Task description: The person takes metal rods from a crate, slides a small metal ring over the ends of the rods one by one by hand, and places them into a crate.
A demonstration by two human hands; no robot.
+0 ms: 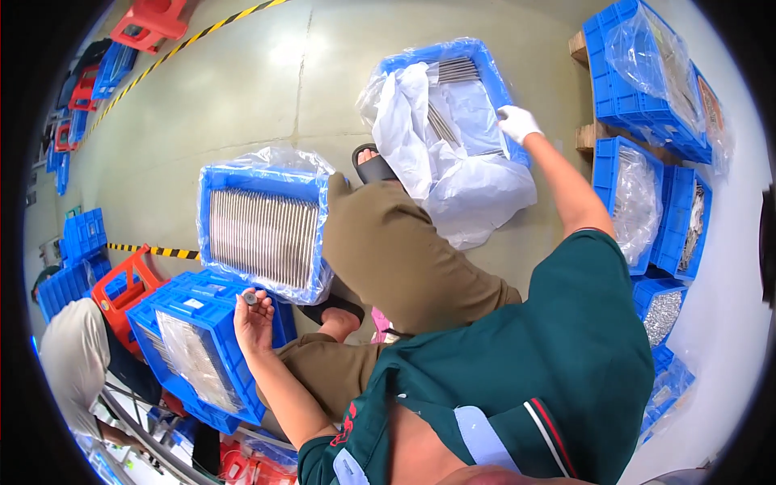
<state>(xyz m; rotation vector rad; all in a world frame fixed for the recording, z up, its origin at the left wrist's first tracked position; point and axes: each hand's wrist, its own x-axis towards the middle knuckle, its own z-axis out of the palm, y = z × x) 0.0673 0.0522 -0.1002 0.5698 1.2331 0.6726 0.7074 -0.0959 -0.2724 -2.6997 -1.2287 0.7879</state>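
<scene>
My bare left hand (255,323) is raised beside the near rod crate, its fingers closed around a small round grey piece (250,298) with a darker centre. What kind of part it is, I cannot make out. My right hand (519,124), in a white glove, is at the right rim of the far blue crate (487,63), its fingers apart and nothing visible in them. White sheeting (402,121) lines that crate and spills over its front. Inside lie several thin metal rods (458,70). The near blue crate (204,212) holds a dense row of metal rods (263,234).
Stacked blue crates (194,303) with wrapped rods stand at my left, near a red stool (121,283) and another person (74,356). More blue crates (606,81) line the wall at right. Yellow-black tape (174,50) crosses the floor (267,89).
</scene>
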